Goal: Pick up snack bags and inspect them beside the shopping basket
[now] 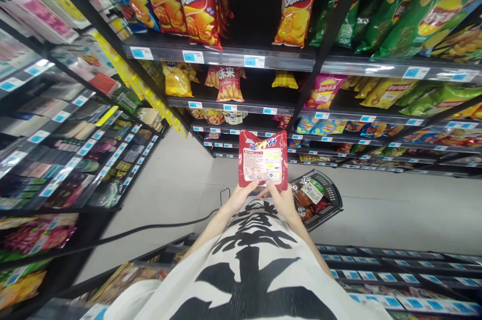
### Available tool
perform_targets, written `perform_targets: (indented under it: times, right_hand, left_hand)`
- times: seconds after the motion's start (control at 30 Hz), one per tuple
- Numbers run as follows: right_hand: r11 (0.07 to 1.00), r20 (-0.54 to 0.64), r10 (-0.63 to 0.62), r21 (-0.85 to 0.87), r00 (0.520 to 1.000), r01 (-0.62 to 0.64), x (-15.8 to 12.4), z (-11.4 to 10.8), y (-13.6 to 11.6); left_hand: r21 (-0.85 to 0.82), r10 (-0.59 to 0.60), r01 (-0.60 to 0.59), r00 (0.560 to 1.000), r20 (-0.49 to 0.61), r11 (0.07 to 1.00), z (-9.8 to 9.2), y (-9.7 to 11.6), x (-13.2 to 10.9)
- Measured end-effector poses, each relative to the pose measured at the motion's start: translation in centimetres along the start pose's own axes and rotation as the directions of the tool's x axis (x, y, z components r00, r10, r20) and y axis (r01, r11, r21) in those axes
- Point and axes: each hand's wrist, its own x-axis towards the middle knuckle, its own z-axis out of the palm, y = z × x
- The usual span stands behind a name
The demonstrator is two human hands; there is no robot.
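A person holds a red snack pouch [262,160] with both hands in a shop aisle.
The left hand [241,196] and the right hand [279,199] are pinching its lower edge, thumbs on the printed side, which faces the camera. The pouch is in front of the black-and-white shirt [250,264]; beside the right forearm appears a black shopping basket [332,190] containing packaged goods [311,192], and ahead are shelves of potato chip bags [297,6].

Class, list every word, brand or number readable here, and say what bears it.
"好友趣": four top-shelf chip bags
"Lay's乐事": pink bag
"味来": red snack bag
Too small or blurred to read surely: the held red packet, price tags, green bags' logos.
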Motion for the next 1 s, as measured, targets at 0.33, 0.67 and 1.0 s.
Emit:
perform_targets:
  times: [0.33,0.67,1.0]
  right_hand:
    - [0.99,0.003,-0.074,-0.123,0.997,0.074,-0.01,-0.19,0.2]
    - [0.994,-0.004,-0.039,-0.101,0.999,0.038,-0.01,-0.12,0.27]
    - [0.997,-0.005,-0.032,-0.077,0.999,0.031,-0.02,-0.11,0.07]
  left_hand:
    - [0.002,-0.011,0.011,0.999,-0.047,1.0,0.14,0.01,-0.04]
    - [0.018,-0.008,0.009,0.998,-0.06,1.0,0.21,0.12,-0.02]
    - [0.028,-0.011,0.013,0.999,-0.053,1.0,0.11,0.04,-0.02]
